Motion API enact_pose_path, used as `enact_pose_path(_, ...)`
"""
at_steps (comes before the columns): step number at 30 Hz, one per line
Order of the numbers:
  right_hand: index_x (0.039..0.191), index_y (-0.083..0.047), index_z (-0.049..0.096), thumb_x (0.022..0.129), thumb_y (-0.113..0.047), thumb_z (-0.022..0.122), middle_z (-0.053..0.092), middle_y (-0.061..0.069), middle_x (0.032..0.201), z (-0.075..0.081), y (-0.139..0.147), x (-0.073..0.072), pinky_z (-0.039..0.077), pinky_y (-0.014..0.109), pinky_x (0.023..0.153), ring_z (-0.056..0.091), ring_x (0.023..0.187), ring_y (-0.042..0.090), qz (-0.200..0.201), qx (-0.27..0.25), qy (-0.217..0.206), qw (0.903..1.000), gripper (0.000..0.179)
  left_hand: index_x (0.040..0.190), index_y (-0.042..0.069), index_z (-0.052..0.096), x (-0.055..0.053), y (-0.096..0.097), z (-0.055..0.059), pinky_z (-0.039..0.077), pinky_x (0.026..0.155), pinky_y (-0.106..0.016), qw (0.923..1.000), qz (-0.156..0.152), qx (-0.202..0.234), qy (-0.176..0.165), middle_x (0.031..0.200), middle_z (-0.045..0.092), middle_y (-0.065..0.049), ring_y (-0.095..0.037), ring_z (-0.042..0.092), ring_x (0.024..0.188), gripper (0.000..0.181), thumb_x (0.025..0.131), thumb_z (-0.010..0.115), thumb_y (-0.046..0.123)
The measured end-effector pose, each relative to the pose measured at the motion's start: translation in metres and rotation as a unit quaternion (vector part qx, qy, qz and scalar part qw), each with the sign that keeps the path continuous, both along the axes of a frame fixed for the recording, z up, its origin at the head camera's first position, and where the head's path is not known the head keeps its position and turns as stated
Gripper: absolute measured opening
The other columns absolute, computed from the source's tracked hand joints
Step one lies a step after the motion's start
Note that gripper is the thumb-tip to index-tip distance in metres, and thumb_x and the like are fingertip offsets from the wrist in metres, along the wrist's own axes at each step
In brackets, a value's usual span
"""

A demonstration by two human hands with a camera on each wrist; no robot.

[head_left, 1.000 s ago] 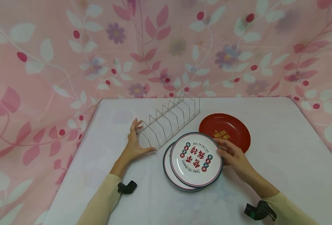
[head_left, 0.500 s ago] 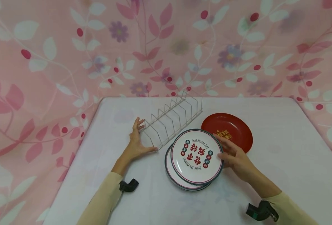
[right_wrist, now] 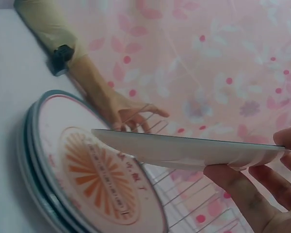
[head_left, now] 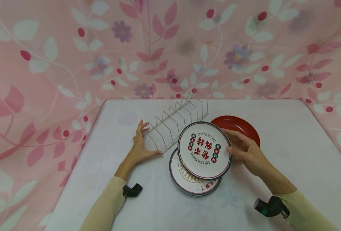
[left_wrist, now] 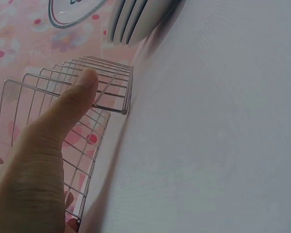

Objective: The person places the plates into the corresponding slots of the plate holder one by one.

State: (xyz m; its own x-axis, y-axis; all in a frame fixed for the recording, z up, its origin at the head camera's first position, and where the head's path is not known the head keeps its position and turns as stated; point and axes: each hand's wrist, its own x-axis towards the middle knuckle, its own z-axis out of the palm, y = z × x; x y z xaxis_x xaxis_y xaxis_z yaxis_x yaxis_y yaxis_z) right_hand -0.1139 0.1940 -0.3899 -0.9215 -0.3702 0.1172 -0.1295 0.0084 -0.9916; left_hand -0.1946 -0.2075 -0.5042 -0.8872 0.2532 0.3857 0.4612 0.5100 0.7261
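My right hand (head_left: 246, 150) pinches the right rim of a white plate (head_left: 205, 150) with red lettering, thumb above and fingers beneath. In the right wrist view this plate (right_wrist: 184, 148) is lifted clear of a stack of plates (right_wrist: 102, 170), whose top one bears an orange sunburst. The stack (head_left: 194, 184) lies on the table, partly covered by the raised plate in the head view. My left hand (head_left: 138, 144) grips the near end of a wire dish rack (head_left: 170, 123). In the left wrist view the thumb (left_wrist: 75, 99) lies over the rack's wires (left_wrist: 109, 82).
A red oval plate (head_left: 236, 123) with its near part hidden lies behind the right hand. The white-covered table (head_left: 124, 208) meets a pink floral cloth (head_left: 158, 48) at the back.
My right hand has raised the top plate off the stack and moved it slightly away, uncovering the sunburst plate below. My left hand stays on the rack.
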Motion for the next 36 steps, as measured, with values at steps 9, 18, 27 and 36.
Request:
enact_pose_path(9,0.145,-0.010,0.046,0.095,0.004,0.054,0.058,-0.006,0.132,0.019,-0.007,-0.015,0.058,0.031,0.069,0.063,0.106,0.012,-0.014,-0.008,0.028,0.9995,0.053,0.156,0.015,-0.008,0.001,-0.001,0.001,0.019,0.101,-0.054,0.9999,-0.011,-0.005,0.005,0.155,0.026,-0.014,-0.034,0.037,0.134,0.149,0.053,0.098,0.031)
enact_pose_path(18,0.144,-0.010,0.048,0.095,0.005,0.054,0.059,0.001,0.129,0.044,-0.026,-0.042,0.059,0.030,0.069,0.064,0.103,0.015,-0.007,-0.048,0.042,0.9980,0.052,0.156,0.009,-0.004,0.001,-0.003,0.002,0.018,0.101,-0.057,0.9997,-0.020,0.006,0.009,0.153,0.031,-0.019,-0.038,0.041,0.133,0.136,0.064,0.074,0.074)
enact_pose_path(27,0.145,-0.012,0.048,0.095,-0.001,0.057,0.056,0.005,0.127,0.071,-0.056,-0.075,0.059,0.031,0.070,0.062,0.099,0.019,0.000,-0.043,0.049,0.9979,0.053,0.156,0.008,-0.002,0.002,-0.004,0.002,0.017,0.100,-0.058,0.9998,-0.014,0.013,0.002,0.153,0.030,-0.020,-0.040,0.041,0.133,0.132,0.068,0.068,0.077)
enact_pose_path(36,0.144,-0.008,0.048,0.093,0.000,0.060,0.057,0.011,0.127,0.078,-0.084,-0.093,0.059,0.034,0.064,0.064,0.095,0.020,-0.007,-0.006,0.052,0.9986,0.053,0.157,0.010,-0.002,-0.001,-0.004,-0.002,0.016,0.104,-0.061,0.9993,-0.012,0.018,0.032,0.149,0.029,-0.025,-0.039,0.036,0.131,0.132,0.068,0.068,0.077)
